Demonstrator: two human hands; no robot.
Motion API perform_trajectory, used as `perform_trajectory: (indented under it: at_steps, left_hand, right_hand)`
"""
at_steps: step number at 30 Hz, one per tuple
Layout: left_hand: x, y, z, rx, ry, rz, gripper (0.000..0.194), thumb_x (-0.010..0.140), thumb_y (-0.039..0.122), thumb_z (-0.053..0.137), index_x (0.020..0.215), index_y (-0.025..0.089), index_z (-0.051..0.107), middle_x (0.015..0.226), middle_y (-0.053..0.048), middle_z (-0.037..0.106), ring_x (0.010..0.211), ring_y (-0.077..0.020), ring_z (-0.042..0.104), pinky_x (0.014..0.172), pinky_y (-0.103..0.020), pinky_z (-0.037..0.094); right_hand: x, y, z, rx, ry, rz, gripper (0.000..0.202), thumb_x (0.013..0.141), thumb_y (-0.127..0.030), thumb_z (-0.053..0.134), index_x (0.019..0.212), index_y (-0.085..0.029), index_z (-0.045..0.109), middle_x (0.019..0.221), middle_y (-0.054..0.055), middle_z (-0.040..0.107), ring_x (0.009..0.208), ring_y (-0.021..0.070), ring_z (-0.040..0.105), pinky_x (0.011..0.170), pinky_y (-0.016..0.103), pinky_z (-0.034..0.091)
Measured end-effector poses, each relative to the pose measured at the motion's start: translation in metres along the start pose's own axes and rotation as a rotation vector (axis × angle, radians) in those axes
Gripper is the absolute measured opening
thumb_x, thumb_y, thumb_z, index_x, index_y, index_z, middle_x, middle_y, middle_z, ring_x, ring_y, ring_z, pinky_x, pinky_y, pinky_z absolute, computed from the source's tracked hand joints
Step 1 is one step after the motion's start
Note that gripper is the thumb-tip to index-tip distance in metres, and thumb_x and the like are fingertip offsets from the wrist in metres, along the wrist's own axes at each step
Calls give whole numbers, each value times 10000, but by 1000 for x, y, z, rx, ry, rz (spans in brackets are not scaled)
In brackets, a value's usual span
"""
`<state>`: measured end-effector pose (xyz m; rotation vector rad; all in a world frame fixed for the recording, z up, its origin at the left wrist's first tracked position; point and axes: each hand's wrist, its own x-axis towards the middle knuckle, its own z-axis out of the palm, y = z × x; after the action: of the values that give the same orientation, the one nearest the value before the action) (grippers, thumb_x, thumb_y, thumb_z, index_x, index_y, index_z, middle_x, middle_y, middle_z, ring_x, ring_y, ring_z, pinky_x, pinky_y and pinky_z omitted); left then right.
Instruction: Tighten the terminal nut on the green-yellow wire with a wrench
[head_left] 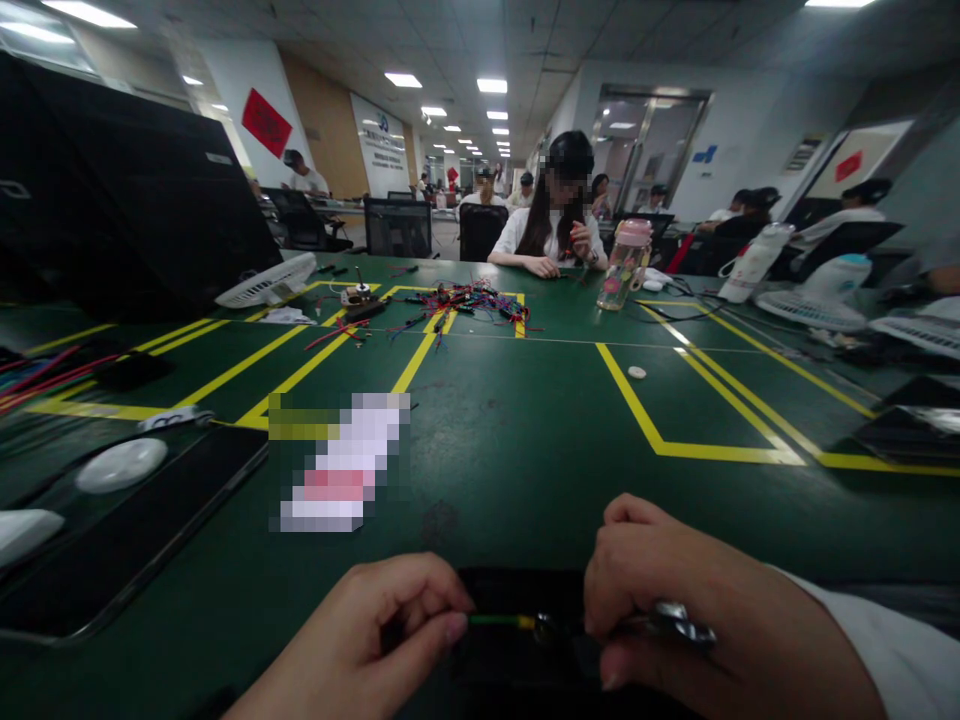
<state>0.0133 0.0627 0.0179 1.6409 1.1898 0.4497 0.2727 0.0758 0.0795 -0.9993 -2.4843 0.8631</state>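
Note:
My left hand (379, 630) pinches one end of a thin green wire (499, 621) at the near edge of the green table (525, 440). My right hand (690, 610) is closed around a small shiny metal tool (675, 622) that meets the wire's other end, where a yellowish tip shows. Both hands hover over a black object (525, 590) lying right in front of me. What the tool's tip does to the wire is hidden by my fingers.
A pile of red, blue and black wires (465, 300) lies mid-table. A person sits across the table, next to a pink-lidded bottle (624, 265). A black tray with a white disc (120, 465) is at left; fans, laptops and a small white cap (637, 372) stand around.

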Motion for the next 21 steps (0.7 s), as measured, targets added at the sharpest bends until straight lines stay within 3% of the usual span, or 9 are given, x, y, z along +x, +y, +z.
perform_trajectory:
  at_steps: [14, 18, 21]
  left_hand:
    - [1, 2, -1, -4, -5, 16, 188, 891, 316, 477, 829, 172, 581, 651, 27, 500, 592, -136, 443, 539, -218, 347]
    - [-1, 3, -1, -17, -11, -3, 198, 882, 333, 483, 825, 169, 578, 631, 32, 481, 582, -134, 425, 529, -215, 331]
    - [0, 2, -1, 12, 0, 6, 200, 884, 330, 479, 829, 166, 582, 629, 32, 481, 576, -133, 422, 524, -215, 328]
  right_hand:
    - [3, 1, 7, 54, 44, -27, 212, 812, -278, 681, 743, -225, 488, 679, -34, 565, 615, 129, 502, 523, 213, 364]
    - [-3, -3, -1, 84, 101, 80, 141, 846, -306, 633, 788, -228, 532, 754, -14, 535, 620, 134, 500, 538, 236, 385]
    - [-6, -4, -8, 84, 104, 17, 107, 893, -272, 566, 808, -229, 519, 755, -14, 546, 692, 153, 505, 612, 274, 393]
